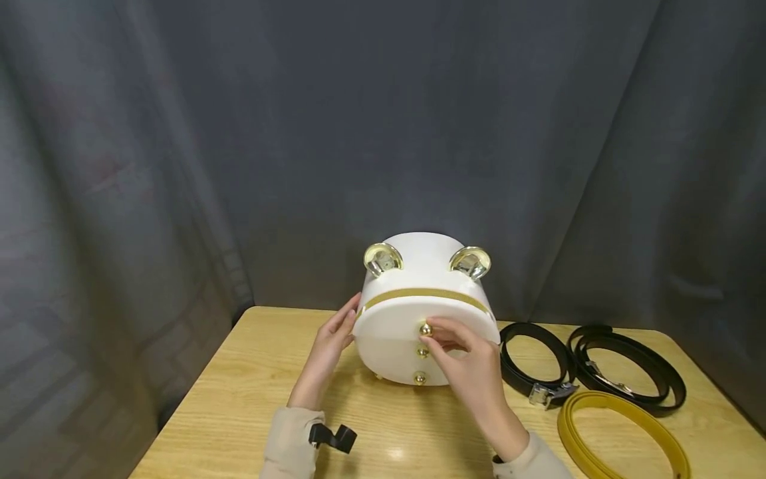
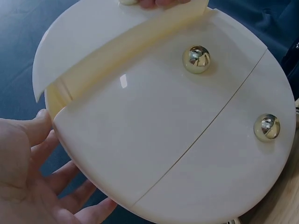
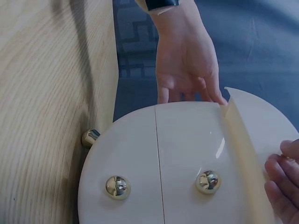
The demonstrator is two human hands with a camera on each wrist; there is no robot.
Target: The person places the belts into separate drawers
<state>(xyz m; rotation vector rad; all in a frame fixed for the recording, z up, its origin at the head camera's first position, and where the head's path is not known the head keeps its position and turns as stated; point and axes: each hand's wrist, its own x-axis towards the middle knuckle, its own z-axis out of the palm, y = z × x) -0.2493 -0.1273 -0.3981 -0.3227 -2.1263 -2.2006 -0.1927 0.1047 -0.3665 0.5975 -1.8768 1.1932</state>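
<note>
A glossy white rounded box (image 1: pixel 383 359) with two gold round ears (image 1: pixel 383 258) stands on the table, three gold ball knobs down its front. My right hand (image 1: pixel 473 366) pinches the top knob (image 1: pixel 425 328) between thumb and fingers. The upper front panel (image 3: pixel 254 112) is tilted away from the flat front below it, leaving a wedge-shaped gap. Against the box's left side rests my left hand (image 2: pixel 42 182), fingers extended and spread along the edge. The middle knob (image 2: pixel 196 59) and bottom knob (image 2: pixel 266 127) are untouched.
Right of the box lie a coiled black belt (image 1: pixel 516 378) with a silver buckle, a second coiled black belt (image 1: pixel 676 386) and a mustard-yellow belt (image 1: pixel 658 429). A dark grey curtain (image 1: pixel 419 133) hangs behind the wooden table (image 1: pixel 239 392).
</note>
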